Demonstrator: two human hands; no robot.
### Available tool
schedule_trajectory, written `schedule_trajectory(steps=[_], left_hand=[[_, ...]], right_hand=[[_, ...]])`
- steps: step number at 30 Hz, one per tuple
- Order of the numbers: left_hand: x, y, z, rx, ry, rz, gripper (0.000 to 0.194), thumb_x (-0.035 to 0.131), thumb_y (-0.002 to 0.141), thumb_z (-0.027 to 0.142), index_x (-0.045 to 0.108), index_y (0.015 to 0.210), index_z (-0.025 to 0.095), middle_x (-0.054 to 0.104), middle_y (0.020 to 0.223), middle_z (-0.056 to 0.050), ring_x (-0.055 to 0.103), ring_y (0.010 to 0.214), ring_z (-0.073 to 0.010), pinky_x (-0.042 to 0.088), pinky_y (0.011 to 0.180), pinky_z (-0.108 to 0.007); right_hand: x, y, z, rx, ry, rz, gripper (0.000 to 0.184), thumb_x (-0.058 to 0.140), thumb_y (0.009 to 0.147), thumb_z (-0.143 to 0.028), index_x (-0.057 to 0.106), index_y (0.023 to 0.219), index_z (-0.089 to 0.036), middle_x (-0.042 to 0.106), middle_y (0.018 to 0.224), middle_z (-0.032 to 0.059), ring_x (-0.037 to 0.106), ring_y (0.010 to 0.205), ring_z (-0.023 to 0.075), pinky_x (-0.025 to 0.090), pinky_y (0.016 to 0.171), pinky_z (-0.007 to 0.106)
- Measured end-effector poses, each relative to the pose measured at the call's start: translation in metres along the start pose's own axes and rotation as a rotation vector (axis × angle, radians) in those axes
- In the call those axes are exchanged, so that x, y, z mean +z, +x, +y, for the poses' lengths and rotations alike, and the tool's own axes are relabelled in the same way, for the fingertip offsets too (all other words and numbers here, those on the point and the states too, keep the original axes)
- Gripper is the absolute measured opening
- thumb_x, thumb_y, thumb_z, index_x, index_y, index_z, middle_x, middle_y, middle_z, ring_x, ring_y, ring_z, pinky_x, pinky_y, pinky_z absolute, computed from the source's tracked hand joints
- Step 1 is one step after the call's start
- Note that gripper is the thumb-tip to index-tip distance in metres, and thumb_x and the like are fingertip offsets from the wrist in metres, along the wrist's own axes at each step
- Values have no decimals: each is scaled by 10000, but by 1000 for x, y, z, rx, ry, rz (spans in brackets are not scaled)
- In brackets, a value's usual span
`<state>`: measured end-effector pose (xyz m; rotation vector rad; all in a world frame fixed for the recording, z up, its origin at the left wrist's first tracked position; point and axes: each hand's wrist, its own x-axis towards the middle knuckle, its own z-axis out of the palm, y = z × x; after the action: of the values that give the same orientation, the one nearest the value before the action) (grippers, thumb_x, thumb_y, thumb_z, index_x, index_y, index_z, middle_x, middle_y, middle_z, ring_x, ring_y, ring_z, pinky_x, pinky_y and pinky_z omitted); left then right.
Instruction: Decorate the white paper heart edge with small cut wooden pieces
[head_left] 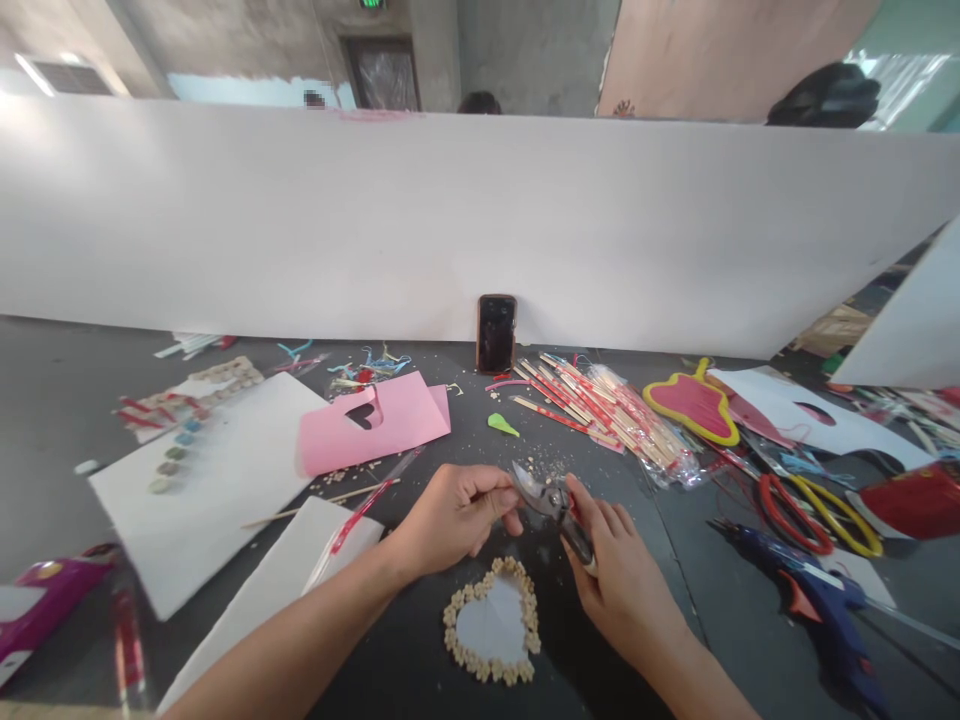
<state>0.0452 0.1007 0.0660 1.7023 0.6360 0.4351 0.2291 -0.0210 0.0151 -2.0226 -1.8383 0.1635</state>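
Note:
My right hand (622,570) is wrapped round the handles of a pair of pruning shears (553,497), whose blades point left. My left hand (454,515) is closed in a pinch right at the blade tips. Whatever lies between its thumb and finger is too small to make out. Below both hands a white paper heart (491,628) lies on the dark table, its edge lined with small pale wooden-looking pieces (452,640). Crumbs and chips (546,466) are scattered just beyond the shears.
Behind stands a white board (375,220) with a phone (496,335) leaning on it. Wrapped chopsticks (592,405) lie beyond my hands. Scissors (795,513) and a blue glue gun (814,600) are right; pink paper (382,425) and white sheets (202,510) left.

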Motion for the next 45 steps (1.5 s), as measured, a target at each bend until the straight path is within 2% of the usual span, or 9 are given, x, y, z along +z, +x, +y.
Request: schedule_trajectory(steps=[10, 19, 24, 27, 29, 31, 34, 38, 45], left_hand=[[3, 4, -3, -90, -89, 22, 324, 454, 870, 393, 621, 822, 119, 678, 710, -33, 384, 346, -24, 310, 389, -160], [1, 1, -3, -49, -58, 26, 357, 446, 874, 415, 624, 784, 119, 661, 680, -31, 380, 355, -31, 298, 387, -165], [1, 3, -4, -34, -60, 9, 312, 461, 871, 390, 608, 783, 130, 643, 675, -13, 385, 366, -33, 312, 389, -161], [3, 4, -3, -13, 45, 74, 199, 542, 822, 334, 617, 833, 150, 608, 638, 23, 466, 415, -55, 359, 426, -158], [6, 4, -4, 15, 135, 141, 171, 523, 830, 290, 628, 811, 155, 582, 593, 35, 510, 438, -66, 379, 465, -159], [7, 3, -4, 41, 207, 171, 221, 466, 858, 261, 636, 766, 154, 564, 543, 36, 528, 438, -73, 384, 486, -163], [7, 1, -5, 53, 215, 133, 271, 434, 876, 273, 641, 753, 148, 585, 540, 25, 505, 403, -67, 376, 461, -162], [3, 1, -4, 12, 70, 26, 302, 433, 884, 330, 636, 774, 135, 686, 739, -23, 453, 354, -35, 371, 415, -160], [2, 1, -2, -35, 16, 3, 331, 451, 880, 362, 624, 726, 124, 682, 715, -33, 437, 357, -31, 364, 420, -161]], right_hand=[[1, 0, -1, 56, -32, -70, 585, 458, 759, -131, 361, 1335, -160, 600, 1035, 105, 563, 952, 239, 472, 844, 379], [1, -4, -4, 26, 193, -119, 433, 364, 891, -246, 384, 1309, -139, 579, 1189, 129, 556, 1088, 195, 454, 921, 337], [-5, -2, -4, 22, 237, -138, 412, 366, 902, -285, 394, 1295, -163, 592, 1170, 112, 564, 1075, 179, 459, 911, 322], [-2, 1, 0, 30, 156, -73, 440, 380, 885, -251, 366, 1316, -169, 585, 1157, 108, 553, 1055, 205, 455, 900, 365], [0, 2, 3, 41, 87, -35, 494, 402, 857, -211, 335, 1345, -172, 576, 1152, 107, 539, 1047, 225, 444, 899, 393], [1, 2, 5, 52, 27, -27, 567, 428, 823, -177, 299, 1375, -185, 576, 1129, 103, 541, 1014, 235, 446, 875, 401], [0, 1, 4, 46, -19, -43, 650, 443, 795, -153, 239, 1410, -211, 582, 1090, 97, 544, 977, 240, 457, 824, 392], [-3, 0, 3, 25, -36, -46, 688, 448, 788, -146, 199, 1423, -226, 574, 1086, 93, 533, 981, 247, 457, 811, 400], [1, -1, 3, -3, 16, -13, 676, 454, 768, -129, 242, 1406, -200, 581, 1024, 88, 552, 960, 224, 470, 840, 363]])
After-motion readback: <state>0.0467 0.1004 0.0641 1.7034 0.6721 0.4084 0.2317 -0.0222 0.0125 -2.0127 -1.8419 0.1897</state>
